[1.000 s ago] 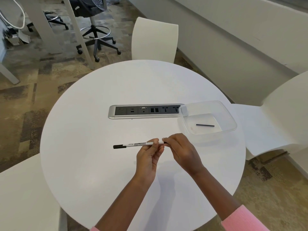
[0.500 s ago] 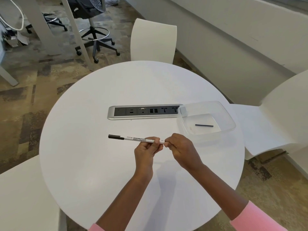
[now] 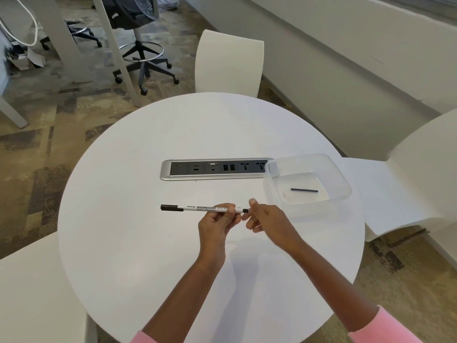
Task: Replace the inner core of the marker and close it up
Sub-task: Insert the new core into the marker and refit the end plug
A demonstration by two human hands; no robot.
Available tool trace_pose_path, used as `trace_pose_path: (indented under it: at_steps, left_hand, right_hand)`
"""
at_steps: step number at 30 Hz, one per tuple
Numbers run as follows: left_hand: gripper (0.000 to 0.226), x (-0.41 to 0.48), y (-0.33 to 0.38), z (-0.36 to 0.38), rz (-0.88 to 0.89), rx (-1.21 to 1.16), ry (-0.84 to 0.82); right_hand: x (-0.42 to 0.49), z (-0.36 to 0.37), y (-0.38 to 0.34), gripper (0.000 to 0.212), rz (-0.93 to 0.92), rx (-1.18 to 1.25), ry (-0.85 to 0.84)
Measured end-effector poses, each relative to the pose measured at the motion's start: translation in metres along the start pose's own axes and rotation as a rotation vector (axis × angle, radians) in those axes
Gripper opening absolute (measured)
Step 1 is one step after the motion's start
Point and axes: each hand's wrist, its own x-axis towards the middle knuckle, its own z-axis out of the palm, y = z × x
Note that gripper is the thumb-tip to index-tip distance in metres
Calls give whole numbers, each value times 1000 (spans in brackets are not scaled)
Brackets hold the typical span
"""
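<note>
So the marker (image 3: 197, 208) is up off the desk (image 3: 138, 253), lying level, black cap pointing left. The left hand (image 3: 215, 226) has its fingers pinched round the barrel near the right end. The right hand (image 3: 269, 221) sits just beside that end, fingers loosely curled, kinda blurry, gripping nothing. A dark core (image 3: 304, 190) lies in the clear tub (image 3: 342, 180) to the right, next to the socket panel (image 3: 215, 169).

White marker (image 3: 202, 208) with black cap; white round counter (image 3: 148, 243); silver-rimmed black socket panel (image 3: 215, 169); pink sleeves (image 3: 380, 328); mottled brown-grey carpet (image 3: 37, 157).
</note>
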Motion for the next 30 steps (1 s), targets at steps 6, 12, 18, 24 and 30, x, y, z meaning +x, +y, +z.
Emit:
trace_pose_path:
  at_steps: [6,12,18,24,30]
  left_hand:
    - [10,0,-5,-2,-91,-83,-20]
    - [8,8,-11,-12,-182,213,-31]
    - [14,19,-19,-25,-192,622,-53]
    - [22,21,-27,-51,54,1166,126]
    - [32,30,-29,-83,246,1526,201]
  right_hand:
    - [-7,17,7,10,-479,-307,213]
    - [0,20,19,17,-454,-611,165]
    - [6,38,38,19,-179,-633,46]
    - [21,51,53,20,99,-403,187]
    - [32,72,61,19,196,-346,228]
